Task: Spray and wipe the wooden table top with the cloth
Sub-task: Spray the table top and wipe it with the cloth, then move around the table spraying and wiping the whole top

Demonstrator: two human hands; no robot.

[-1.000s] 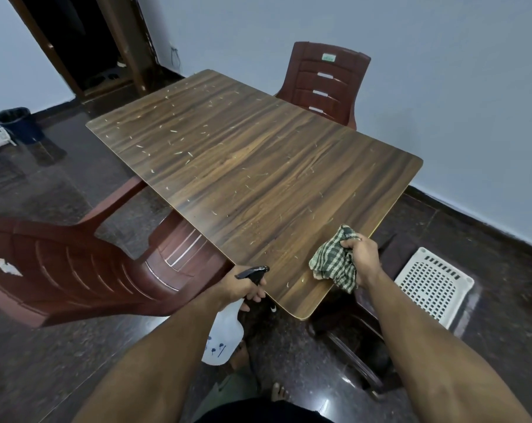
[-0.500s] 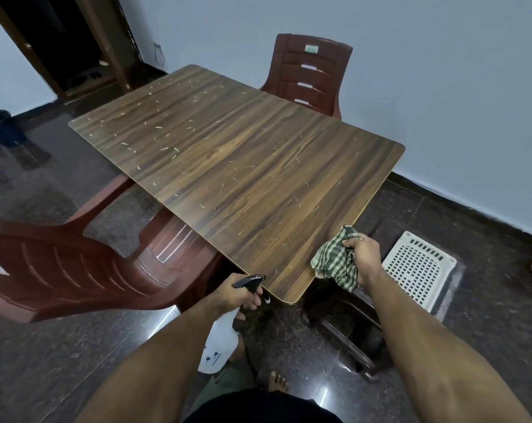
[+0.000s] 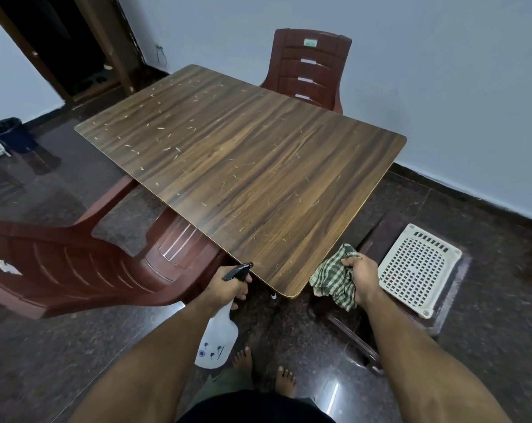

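View from the head camera, looking down on a rectangular wooden table top with dark brown grain and rounded corners; its surface is strewn with small pale flecks and slivers, densest toward the far left end. The left hand has its fingers wrapped around the neck of a spray bottle, gripping it just below the black trigger head, whose nozzle sits just at the near edge of the table; the translucent white body hangs downward below the hand and bears small blue printed marks too small to read. The right hand clutches a bunched green-and-white checked cloth, held off the table just beside its near right corner, with loose folds drooping below the fist. A dark red plastic chair stands at the far side of the table, a small green-and-white sticker on its top rail illegible at this size. A second red chair stands at the left with a torn white label remnant on its backrest. A white perforated plastic stool stands on the dark polished floor right of the cloth. A dark bin stands near the left wall. Bare feet show at the bottom.
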